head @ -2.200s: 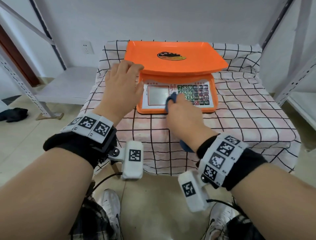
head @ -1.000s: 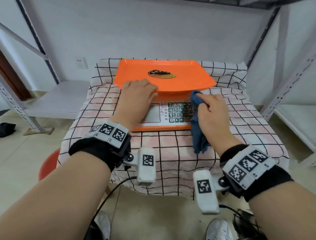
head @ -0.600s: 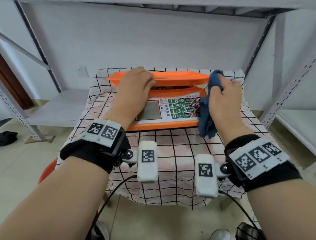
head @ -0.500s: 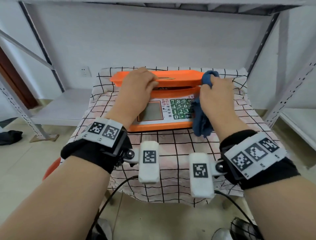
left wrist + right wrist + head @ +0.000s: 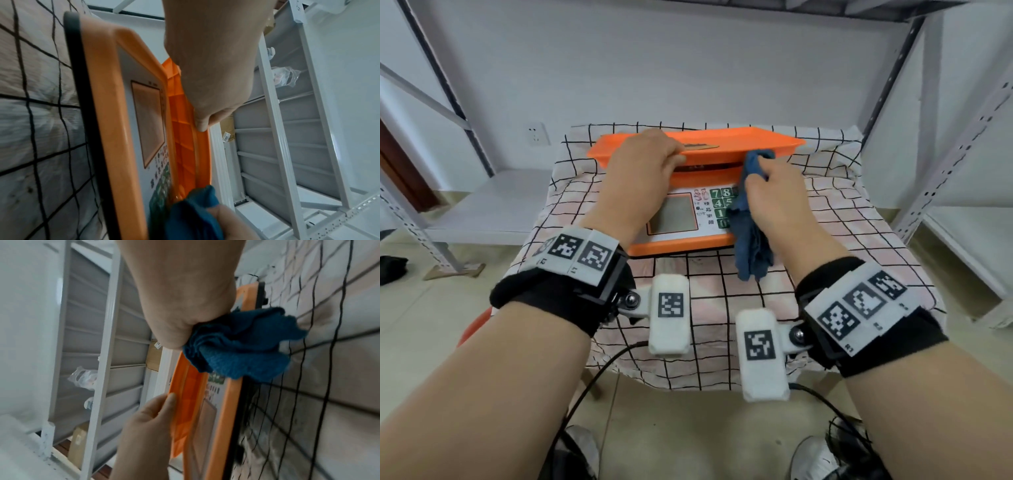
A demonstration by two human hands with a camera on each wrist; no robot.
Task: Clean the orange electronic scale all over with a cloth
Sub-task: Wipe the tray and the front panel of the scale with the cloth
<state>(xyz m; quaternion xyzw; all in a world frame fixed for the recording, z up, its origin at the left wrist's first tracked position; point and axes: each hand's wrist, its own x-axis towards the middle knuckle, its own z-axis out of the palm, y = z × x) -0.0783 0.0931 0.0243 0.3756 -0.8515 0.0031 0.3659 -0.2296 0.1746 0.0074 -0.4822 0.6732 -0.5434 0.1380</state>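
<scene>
The orange electronic scale (image 5: 688, 245) stands on a checked tablecloth, its flat tray (image 5: 743, 142) above a sloped panel with a screen and green keys. My left hand (image 5: 654, 161) grips the tray's front rim at the left, fingers on top. The left wrist view shows the thumb (image 5: 202, 125) against the rim of the scale (image 5: 107, 113). My right hand (image 5: 767, 186) holds a blue cloth (image 5: 751, 246) bunched against the tray's front edge right of centre, its tail hanging over the keypad. In the right wrist view the cloth (image 5: 242, 350) covers part of the scale (image 5: 230, 402).
The table's checked cloth (image 5: 842, 222) hangs over all sides. Grey metal shelving (image 5: 941, 164) stands close on the right and another rack (image 5: 417, 219) on the left. An orange stool (image 5: 474, 327) shows under the table's left edge. Cables (image 5: 599, 373) trail from my wrists.
My right hand carried the cloth from the keypad up to the tray's right front corner, then left along its front edge. My left hand shifted from beside the panel onto the tray's rim.
</scene>
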